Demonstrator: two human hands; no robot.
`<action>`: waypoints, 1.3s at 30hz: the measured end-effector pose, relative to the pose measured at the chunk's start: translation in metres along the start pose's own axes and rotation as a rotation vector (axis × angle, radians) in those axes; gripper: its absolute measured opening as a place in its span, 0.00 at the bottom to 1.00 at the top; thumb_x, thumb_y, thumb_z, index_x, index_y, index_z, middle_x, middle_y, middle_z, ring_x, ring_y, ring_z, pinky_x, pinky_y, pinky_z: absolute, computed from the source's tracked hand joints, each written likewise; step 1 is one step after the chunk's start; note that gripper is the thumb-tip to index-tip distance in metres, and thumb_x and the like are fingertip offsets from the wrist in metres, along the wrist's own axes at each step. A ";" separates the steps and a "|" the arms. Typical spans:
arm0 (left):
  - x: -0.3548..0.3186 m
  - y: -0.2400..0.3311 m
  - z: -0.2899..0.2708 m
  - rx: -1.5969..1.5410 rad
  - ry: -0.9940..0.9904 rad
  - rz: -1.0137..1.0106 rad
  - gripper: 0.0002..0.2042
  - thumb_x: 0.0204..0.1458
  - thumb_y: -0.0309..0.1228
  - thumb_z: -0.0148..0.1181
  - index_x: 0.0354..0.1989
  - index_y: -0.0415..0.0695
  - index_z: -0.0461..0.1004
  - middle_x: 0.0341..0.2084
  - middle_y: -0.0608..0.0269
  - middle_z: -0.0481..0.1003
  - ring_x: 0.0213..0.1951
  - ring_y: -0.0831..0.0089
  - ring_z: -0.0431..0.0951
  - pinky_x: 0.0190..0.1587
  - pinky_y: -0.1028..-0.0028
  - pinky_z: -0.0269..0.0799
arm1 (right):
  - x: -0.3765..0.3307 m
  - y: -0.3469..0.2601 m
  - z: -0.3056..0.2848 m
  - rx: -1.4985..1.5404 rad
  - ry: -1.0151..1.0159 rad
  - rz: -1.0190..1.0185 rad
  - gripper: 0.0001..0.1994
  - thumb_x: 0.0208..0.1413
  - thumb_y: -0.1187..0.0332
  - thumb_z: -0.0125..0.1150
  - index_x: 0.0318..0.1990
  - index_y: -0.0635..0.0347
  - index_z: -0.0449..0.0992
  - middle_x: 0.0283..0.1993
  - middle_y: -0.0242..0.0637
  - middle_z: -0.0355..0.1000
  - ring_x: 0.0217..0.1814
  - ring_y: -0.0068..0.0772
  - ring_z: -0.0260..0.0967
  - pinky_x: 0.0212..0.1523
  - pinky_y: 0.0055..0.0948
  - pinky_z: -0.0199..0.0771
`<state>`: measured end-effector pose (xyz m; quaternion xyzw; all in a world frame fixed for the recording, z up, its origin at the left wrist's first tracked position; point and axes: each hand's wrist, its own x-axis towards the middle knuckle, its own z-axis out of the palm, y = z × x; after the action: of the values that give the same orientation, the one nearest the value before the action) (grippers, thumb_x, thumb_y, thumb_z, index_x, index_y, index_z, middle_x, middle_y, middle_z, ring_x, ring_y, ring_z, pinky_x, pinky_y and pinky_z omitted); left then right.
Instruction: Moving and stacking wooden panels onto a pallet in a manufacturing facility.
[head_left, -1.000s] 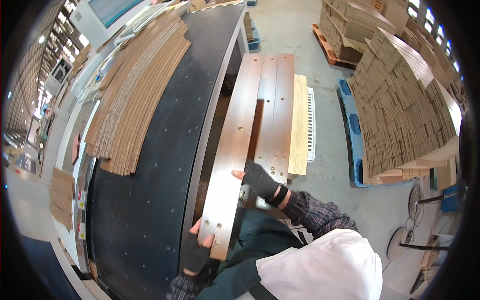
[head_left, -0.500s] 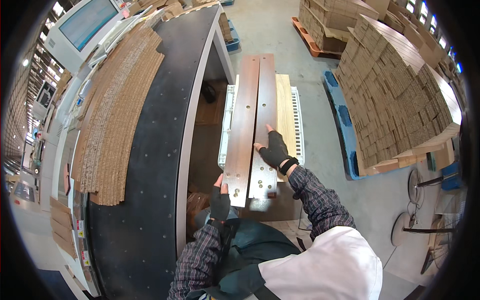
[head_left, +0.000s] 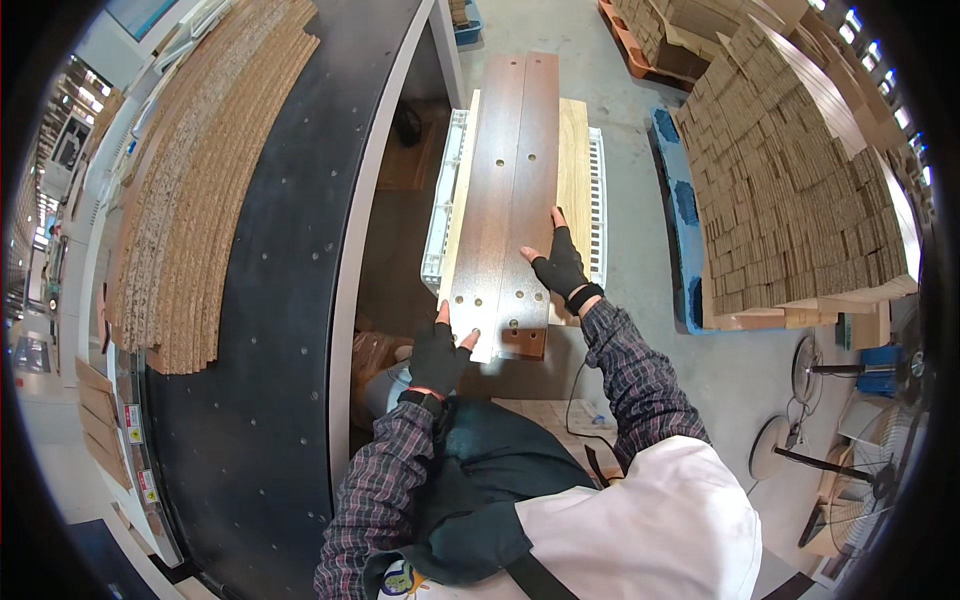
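Note:
Two long reddish-brown boards with drilled holes, a left board (head_left: 486, 200) and a right board (head_left: 532, 200), lie side by side with their long edges together. My left hand (head_left: 437, 352), in a black fingerless glove, touches the left board's near corner, index finger along the outer edge and thumb apart. At the right board's outer edge is my right hand (head_left: 560, 265), gloved alike, its index finger stretched forward and its thumb on the top face. Both hands have their fingers spread. Beneath the boards shows a pale wood-grain panel (head_left: 574, 150).
A white slotted plastic base (head_left: 597, 190) is under the panel. On my left, a black table (head_left: 285, 270) carries stacked chipboard strips (head_left: 190, 200). To the right, a large stack of boards (head_left: 790, 180) stands on a blue pallet (head_left: 690, 290). Fans (head_left: 770, 448) stand at lower right.
The gap between the two brown boards has closed and their near ends now line up more closely. My left hand's thumb and index finger have spread; my right hand has shifted to the outer edge.

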<state>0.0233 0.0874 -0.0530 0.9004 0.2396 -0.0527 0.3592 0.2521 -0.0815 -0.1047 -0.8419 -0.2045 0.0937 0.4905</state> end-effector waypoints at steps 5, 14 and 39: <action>-0.010 -0.034 0.007 -0.226 -0.028 0.207 0.55 0.46 0.28 0.72 0.75 0.40 0.33 0.53 0.39 0.73 0.54 0.54 0.76 0.54 0.64 0.71 | -0.001 -0.018 0.004 0.030 -0.042 -0.037 0.48 0.53 0.67 0.70 0.75 0.63 0.41 0.76 0.56 0.46 0.79 0.48 0.44 0.75 0.38 0.47; 0.003 -0.003 0.012 -0.068 -0.147 0.073 0.56 0.43 0.27 0.72 0.75 0.40 0.35 0.46 0.46 0.77 0.47 0.54 0.79 0.49 0.64 0.74 | 0.005 0.016 -0.022 0.262 -0.068 -0.070 0.46 0.55 0.72 0.65 0.75 0.62 0.40 0.77 0.56 0.44 0.81 0.44 0.39 0.76 0.36 0.44; -0.280 -0.041 -0.130 -0.601 0.273 0.109 0.13 0.61 0.33 0.60 0.51 0.41 0.76 0.43 0.60 0.79 0.45 0.70 0.78 0.51 0.73 0.71 | -0.153 -0.275 0.076 0.610 -0.865 -0.280 0.29 0.60 0.77 0.60 0.69 0.63 0.60 0.61 0.45 0.70 0.65 0.35 0.67 0.65 0.33 0.64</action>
<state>-0.2523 0.0897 0.0923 0.7644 0.2418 0.1607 0.5757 0.0179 0.0318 0.0881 -0.5106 -0.4614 0.4202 0.5914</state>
